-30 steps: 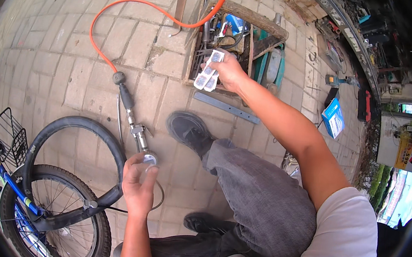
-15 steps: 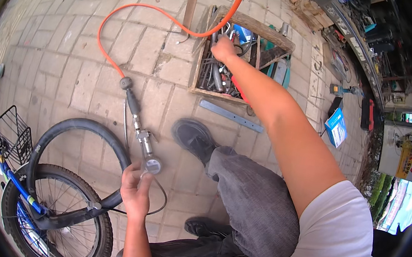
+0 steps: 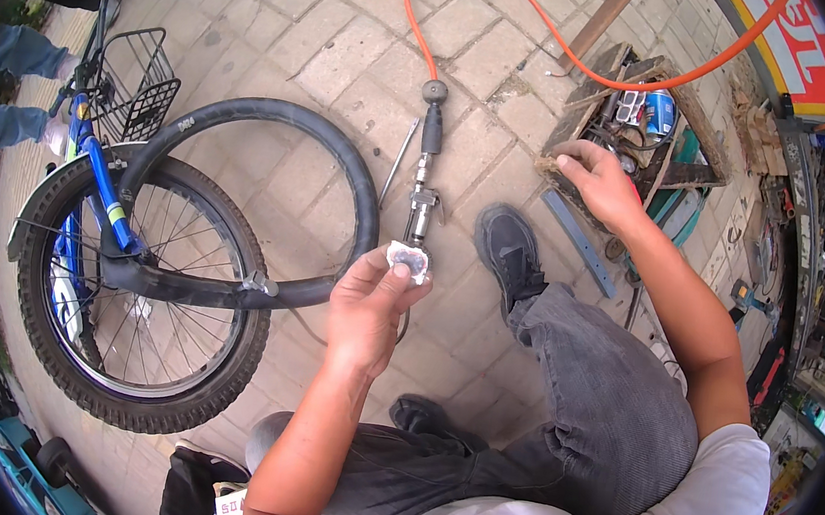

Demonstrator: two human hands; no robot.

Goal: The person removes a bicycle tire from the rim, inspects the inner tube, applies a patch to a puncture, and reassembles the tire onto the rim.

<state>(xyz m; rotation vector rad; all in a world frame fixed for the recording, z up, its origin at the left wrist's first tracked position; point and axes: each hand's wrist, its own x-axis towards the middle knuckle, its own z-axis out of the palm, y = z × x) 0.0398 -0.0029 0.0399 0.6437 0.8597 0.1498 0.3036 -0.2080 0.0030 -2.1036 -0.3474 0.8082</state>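
Observation:
My left hand (image 3: 372, 309) pinches a small square patch on white backing (image 3: 406, 259), held in front of the inflator with its metal fittings (image 3: 422, 213). My right hand (image 3: 596, 181) is at the near-left corner of the wooden toolbox (image 3: 709, 158), fingers closed on something too small to make out. The box holds tools, a blue item (image 3: 657, 114) and other bits. A black inner tube (image 3: 359, 192) loops out of the bicycle wheel (image 3: 229, 379) at the left, with a metal piece (image 3: 262, 284) on the tube. An orange hose (image 3: 627, 82) runs to the inflator.
A blue bicycle (image 3: 89, 173) with a black basket (image 3: 135, 78) stands at left, people's legs (image 3: 4, 129) beside it. A steel bar (image 3: 575, 239) lies by the toolbox. Cluttered shelving (image 3: 820, 300) lines the right. A teal wheeled object (image 3: 14, 457) is at lower left.
My left hand now holds a single patch; the strips seen in my right hand are gone from it. My right hand has drawn back from inside the toolbox. The view has turned leftward.

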